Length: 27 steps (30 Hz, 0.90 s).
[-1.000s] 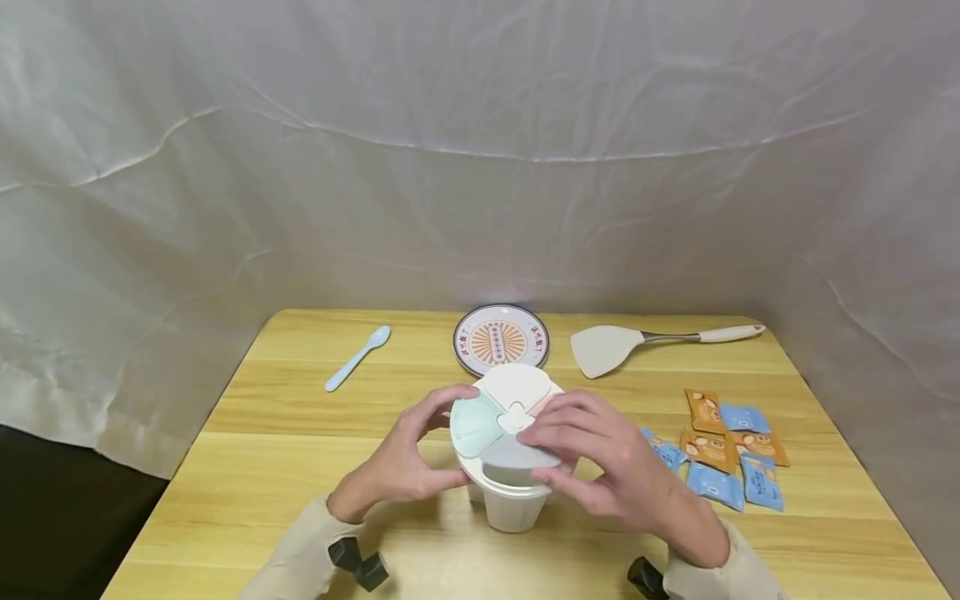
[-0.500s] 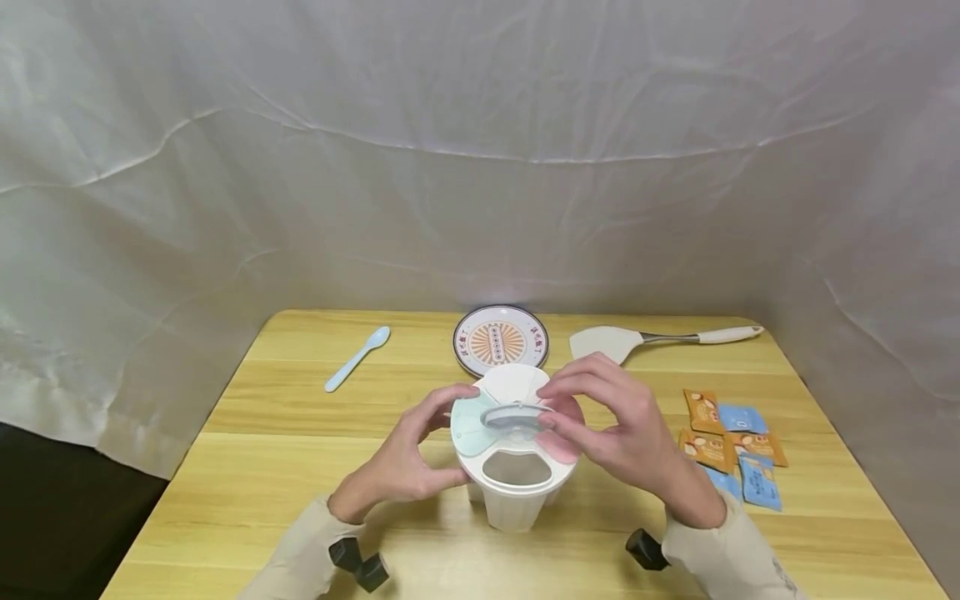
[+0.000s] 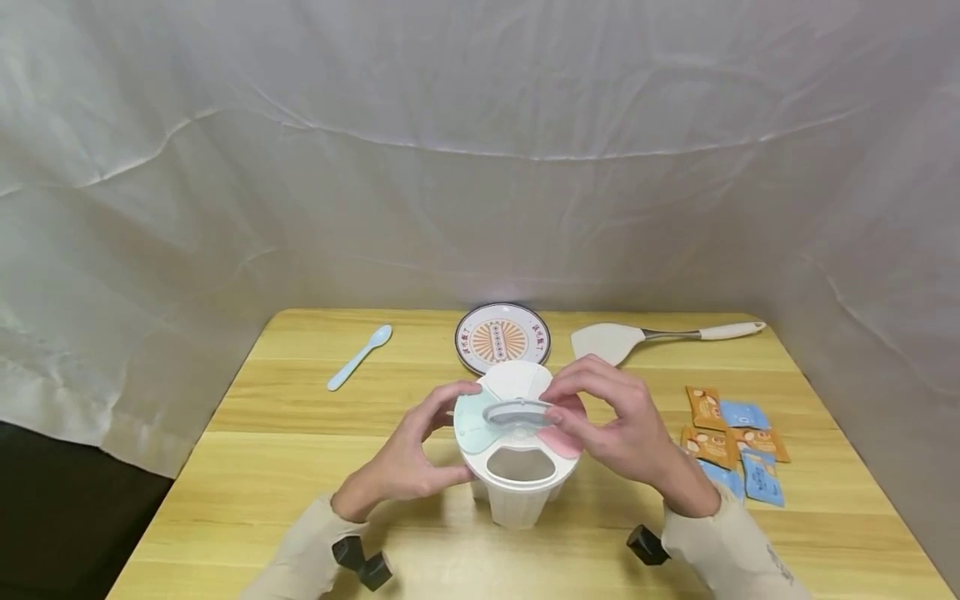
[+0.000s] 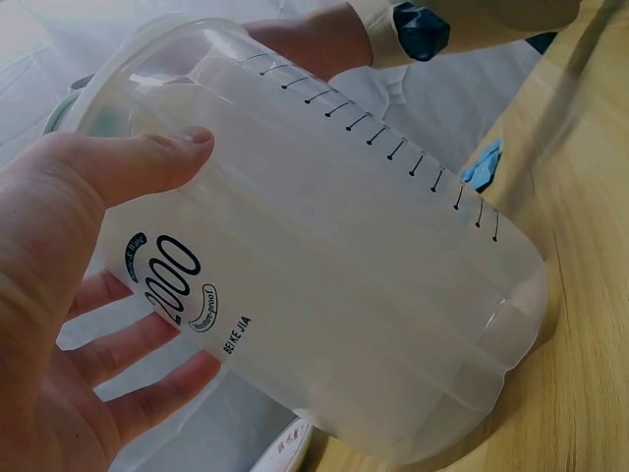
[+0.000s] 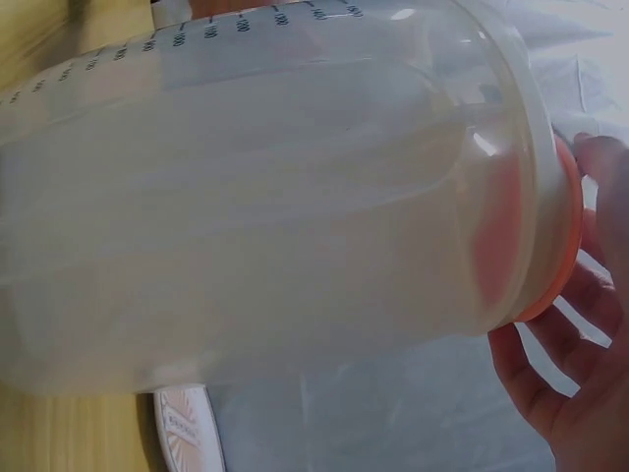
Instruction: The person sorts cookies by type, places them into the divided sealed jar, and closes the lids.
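In the head view, the container (image 3: pixel 513 508) stands upright on the wood-toned surface (image 3: pixel 262 475), in front of the person and between both arms. Its lid (image 3: pixel 566 465) carries 4 petal-shaped flaps: white (image 3: pixel 517 379) at the back, mint (image 3: pixel 472 429) at the left, pink (image 3: pixel 561 442) at the right and a grey flap (image 3: pixel 517 412), raised on edge behind the uncovered opening (image 3: pixel 521 465). The left grip (image 3: pixel 405 446) holds the container by its upper left side, while the right grip (image 3: pixel 618 425) pinches the right end of the grey flap between thumb and fingers. Behind the container lies a printed plate (image 3: pixel 480 321), with a pale blue spoon (image 3: pixel 358 360) to its left and a spatula (image 3: pixel 626 338) to its right. Near the right arm are 3 orange packets (image 3: pixel 708 447) among blue packets (image 3: pixel 762 477) (partly covered by the right grip).

In the left wrist view, the left thumb lies along the translucent wall, and 3 fingers show around the other side, beside the printed "2000"; dark graduation marks run along the wall.

In the right wrist view, curved fingers (image 5: pixel 565 344) sit around the pink flap at the rim; the grey flap is hidden, so I cannot tell the pinch from here.
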Available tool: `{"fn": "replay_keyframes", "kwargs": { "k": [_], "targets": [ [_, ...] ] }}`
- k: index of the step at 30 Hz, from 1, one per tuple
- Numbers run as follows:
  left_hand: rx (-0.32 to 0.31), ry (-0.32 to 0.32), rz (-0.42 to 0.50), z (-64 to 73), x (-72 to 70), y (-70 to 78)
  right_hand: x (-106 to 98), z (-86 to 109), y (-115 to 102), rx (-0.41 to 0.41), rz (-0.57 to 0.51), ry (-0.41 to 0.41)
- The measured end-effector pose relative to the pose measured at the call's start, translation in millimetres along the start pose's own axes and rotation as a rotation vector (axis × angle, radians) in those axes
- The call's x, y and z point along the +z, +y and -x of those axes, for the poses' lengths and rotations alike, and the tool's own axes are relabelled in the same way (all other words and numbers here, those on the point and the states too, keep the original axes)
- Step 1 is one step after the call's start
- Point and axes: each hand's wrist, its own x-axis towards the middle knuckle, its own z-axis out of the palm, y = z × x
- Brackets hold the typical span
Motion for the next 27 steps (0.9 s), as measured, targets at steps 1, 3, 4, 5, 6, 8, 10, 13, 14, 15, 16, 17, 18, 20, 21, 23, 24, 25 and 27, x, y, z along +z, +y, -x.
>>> {"fn": "replay_keyframes", "kwargs": {
  "k": [1,3,4,5,6,8,10,13,14,15,16,17,18,20,21,23,24,25,27],
  "targets": [
    [-0.004,0.001,0.001,-0.1,0.6,-0.1,0,1.0,0,0.002,-0.004,-0.004],
    [-0.007,0.001,0.003,0.1,1.6,-0.4,-1,3.5,1,0.012,-0.002,-0.009],
    [-0.007,0.001,0.003,0.2,2.0,-0.6,-3,4.8,1,0.02,0.006,-0.011],
    [-0.007,0.002,0.002,0.6,2.2,-0.8,-4,6.1,1,0.027,0.018,-0.011],
    [-0.008,0.002,0.002,0.7,2.4,-0.7,-6,7.3,1,0.036,0.033,-0.009],
    [-0.008,0.001,0.001,1.1,2.4,-0.7,-11,9.8,2,0.056,0.07,-0.002],
    [-0.01,-0.001,0.001,1.4,2.0,-0.5,-18,12.2,5,0.078,0.112,0.015],
    [-0.017,0.002,0.001,2.4,0.9,-0.1,-29,15.6,11,0.113,0.161,0.041],
    [-0.019,0.004,-0.002,2.7,0.6,0.0,-33,17.0,14,0.126,0.174,0.048],
    [-0.02,0.006,-0.005,3.0,0.2,0.1,-37,18.7,17,0.139,0.186,0.054],
    [-0.021,0.008,-0.008,3.2,-0.2,0.0,-41,20.8,20,0.156,0.202,0.057],
    [-0.021,0.01,-0.01,3.2,-0.5,0.0,-46,23.1,24,0.168,0.21,0.059],
    [-0.02,0.01,-0.012,3.1,-0.6,-0.1,-51,25.8,27,0.18,0.221,0.063],
    [-0.02,0.007,-0.015,2.2,-0.6,-0.2,-61,32.4,34,0.221,0.251,0.068],
    [-0.019,0.006,-0.014,1.7,-0.5,-0.2,-67,36.0,37,0.242,0.27,0.073],
    [-0.018,0.003,-0.013,0.6,-0.2,-0.2,-79,43.3,45,0.294,0.306,0.081],
    [-0.018,0.002,-0.014,0.1,-0.1,-0.1,-84,47.4,49,0.324,0.328,0.086],
    [-0.018,0.002,-0.016,-0.3,-0.1,-0.1,-90,51.2,52,0.359,0.348,0.089],
    [-0.016,0.002,-0.017,-0.8,-0.2,-0.1,-100,59.2,59,0.423,0.389,0.102]
  ]
}}
